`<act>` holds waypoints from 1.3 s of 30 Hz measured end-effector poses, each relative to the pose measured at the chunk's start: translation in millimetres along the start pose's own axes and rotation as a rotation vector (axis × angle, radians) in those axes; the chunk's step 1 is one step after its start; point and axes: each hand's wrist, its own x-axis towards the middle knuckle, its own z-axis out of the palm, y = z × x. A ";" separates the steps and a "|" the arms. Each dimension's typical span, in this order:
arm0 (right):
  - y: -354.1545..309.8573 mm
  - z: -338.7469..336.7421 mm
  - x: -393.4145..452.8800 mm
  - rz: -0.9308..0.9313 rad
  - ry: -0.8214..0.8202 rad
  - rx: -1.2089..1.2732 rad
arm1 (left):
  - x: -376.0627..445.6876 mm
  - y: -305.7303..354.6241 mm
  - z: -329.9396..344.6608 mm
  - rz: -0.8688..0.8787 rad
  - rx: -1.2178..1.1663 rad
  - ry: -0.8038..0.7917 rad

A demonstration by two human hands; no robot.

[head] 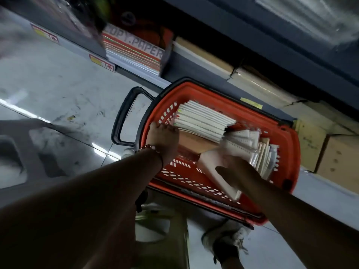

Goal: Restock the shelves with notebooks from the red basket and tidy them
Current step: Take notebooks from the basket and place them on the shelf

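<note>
My left hand, a bead bracelet at the wrist, curls its fingers over the end of the white notebook stack inside the red basket. My right hand is blurred; it grips a white notebook tilted against the basket's near wall. The basket stands on the floor, just below the shelf holding copy paper.

Notebooks upright in red basket
</note>
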 end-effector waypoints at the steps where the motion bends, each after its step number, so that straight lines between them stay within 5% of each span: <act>1: 0.4 3.1 7.3 0.007 -0.004 0.021 | 5.0 1.9 3.8 -0.005 0.034 -0.002; 25: 6.6 2.5 21.7 0.028 0.013 0.265 | -3.0 33.1 35.9 -0.013 -0.373 -0.034; 31: 9.9 -15.0 -8.2 0.144 0.042 0.632 | -52.2 16.1 -11.7 0.051 -0.718 0.035; 39: 3.0 -76.5 -83.6 0.010 -0.108 1.104 | -110.9 -28.8 -106.3 0.108 -1.304 0.218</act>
